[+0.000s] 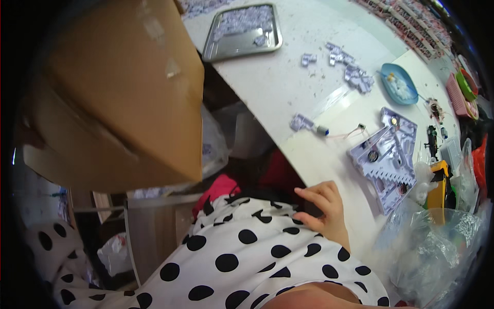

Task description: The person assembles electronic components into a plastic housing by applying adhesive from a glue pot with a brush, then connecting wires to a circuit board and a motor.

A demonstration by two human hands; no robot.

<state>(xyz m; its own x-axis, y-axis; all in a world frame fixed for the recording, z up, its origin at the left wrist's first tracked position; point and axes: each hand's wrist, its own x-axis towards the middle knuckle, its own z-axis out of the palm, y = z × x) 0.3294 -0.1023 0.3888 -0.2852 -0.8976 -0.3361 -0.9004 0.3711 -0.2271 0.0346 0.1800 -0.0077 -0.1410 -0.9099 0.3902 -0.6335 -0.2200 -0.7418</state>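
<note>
A large brown cardboard box [128,98] fills the upper left, tilted beside the table. My left hand [32,135] shows dimly at the box's far left side, gripping it; most of its fingers are in shadow. At the table's near edge is my right hand [324,210], empty, with thumb and fingers apart. Beyond it on the table lies a small lilac plastic part [301,122] beside a small motor [322,131] with thin wires. Further right rests a larger lilac plastic housing [386,154] with a toothed edge and round fittings.
A metal tray [242,32] of small lilac parts stands at the back. Loose lilac parts [357,78] lie near a blue dish [399,84] with white contents. Clear plastic bags [437,252] and a yellow object [437,190] crowd the right. Below the box is a plastic bin [154,226].
</note>
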